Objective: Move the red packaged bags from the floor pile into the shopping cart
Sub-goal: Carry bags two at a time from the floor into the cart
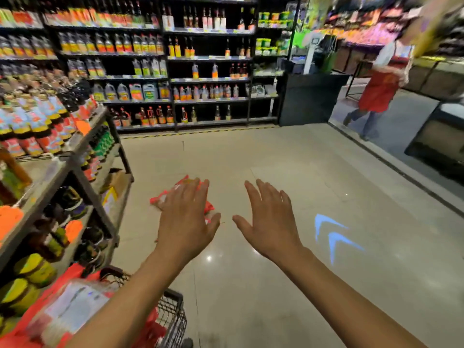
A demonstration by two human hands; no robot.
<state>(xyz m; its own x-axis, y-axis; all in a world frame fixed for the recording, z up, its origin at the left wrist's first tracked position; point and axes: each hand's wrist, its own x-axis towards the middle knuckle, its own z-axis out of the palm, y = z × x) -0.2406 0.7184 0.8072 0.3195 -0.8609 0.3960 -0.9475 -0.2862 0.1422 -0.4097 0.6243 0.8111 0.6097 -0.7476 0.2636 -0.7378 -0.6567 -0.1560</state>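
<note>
Red plastic bags (158,200) lie on the floor (276,151). Left hand (187,222) and right hand (272,222) reach toward them, fingers (252,194) apart. Next, probably: grasp one.

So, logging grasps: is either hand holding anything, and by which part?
Nothing is held: left hand and right hand are spread open, the left in front of the red bags.

Left hand (185,219) splayed over red bags (160,199), right hand (271,222) splayed, cart (173,313) nearby

Bare floor (276,151) lies open ahead and right; the shelf rack (40,182) and shopping cart (173,312) crowd the left.
</note>
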